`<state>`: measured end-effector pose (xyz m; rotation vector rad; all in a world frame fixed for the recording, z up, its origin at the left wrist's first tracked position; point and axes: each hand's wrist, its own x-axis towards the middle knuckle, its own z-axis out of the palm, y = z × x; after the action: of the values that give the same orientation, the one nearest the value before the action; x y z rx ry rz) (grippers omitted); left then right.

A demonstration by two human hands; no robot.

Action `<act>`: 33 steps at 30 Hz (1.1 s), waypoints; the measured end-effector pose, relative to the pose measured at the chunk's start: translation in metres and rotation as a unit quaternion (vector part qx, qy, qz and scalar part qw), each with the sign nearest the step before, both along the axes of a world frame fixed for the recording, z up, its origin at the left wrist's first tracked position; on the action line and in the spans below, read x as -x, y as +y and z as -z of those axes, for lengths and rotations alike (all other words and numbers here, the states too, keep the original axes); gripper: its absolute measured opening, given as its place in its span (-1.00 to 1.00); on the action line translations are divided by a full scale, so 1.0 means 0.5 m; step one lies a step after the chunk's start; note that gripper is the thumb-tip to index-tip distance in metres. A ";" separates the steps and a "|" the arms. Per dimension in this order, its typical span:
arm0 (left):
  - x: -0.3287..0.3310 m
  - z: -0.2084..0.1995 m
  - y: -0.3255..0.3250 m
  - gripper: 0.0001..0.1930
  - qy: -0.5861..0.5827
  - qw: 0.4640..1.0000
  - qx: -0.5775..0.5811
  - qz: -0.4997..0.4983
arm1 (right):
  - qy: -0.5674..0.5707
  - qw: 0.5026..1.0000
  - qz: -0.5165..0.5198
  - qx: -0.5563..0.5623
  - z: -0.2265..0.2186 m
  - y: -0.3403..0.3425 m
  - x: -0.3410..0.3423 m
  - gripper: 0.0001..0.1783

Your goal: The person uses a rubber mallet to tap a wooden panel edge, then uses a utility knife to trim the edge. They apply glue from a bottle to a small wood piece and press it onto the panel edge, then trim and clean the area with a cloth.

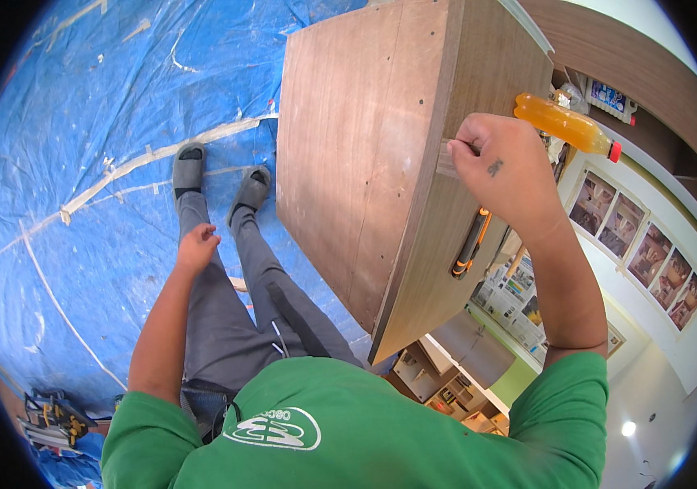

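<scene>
My right hand (pixel 505 167) is closed, its thumb and fingers pressed together at the edge of a wood-grain cabinet (pixel 356 138). A short pale strip (pixel 447 157) shows beside the thumb against that edge; whatever the fingers grip is mostly hidden. On the cabinet's top, nearer my body, lies a black and orange utility knife (pixel 471 243). Beyond the hand is a plastic bottle (pixel 564 126) of orange-yellow liquid with a red cap. My left hand (pixel 197 248) hangs beside my thigh, fingers loosely bent and a little apart, with nothing visible in it.
Creased blue sheeting (pixel 79 163) with pale tape seams covers the floor under my feet. Tools (pixel 55 420) lie at the lower left. Past the cabinet are newspaper sheets (pixel 519 297), framed pictures on a wall (pixel 637 236) and a brown shelf unit (pixel 650 81) with a white container.
</scene>
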<state>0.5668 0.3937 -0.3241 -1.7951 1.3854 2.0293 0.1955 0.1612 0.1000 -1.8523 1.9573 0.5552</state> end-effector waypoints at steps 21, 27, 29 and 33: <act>-0.036 0.037 0.005 -0.56 -0.003 1.000 0.005 -0.016 | 0.015 0.999 -0.017 -0.030 0.003 0.041 -0.011 -0.79; -0.039 0.034 -0.001 -0.55 -0.012 1.000 -0.012 -0.021 | 0.012 0.999 -0.004 -0.042 -0.001 0.015 -0.013 -0.84; -0.040 0.025 -0.011 -0.54 -0.019 0.999 -0.045 -0.018 | 0.024 0.998 -0.010 -0.057 0.001 0.001 -0.007 -0.85; -0.043 0.015 -0.016 -0.54 -0.027 0.999 -0.043 -0.009 | 0.038 0.995 0.006 -0.094 0.003 -0.031 -0.009 -0.87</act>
<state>0.5881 0.3856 -0.3317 -1.8186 1.2516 2.0015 0.1998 0.1458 0.0986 -1.7266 1.8905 0.7878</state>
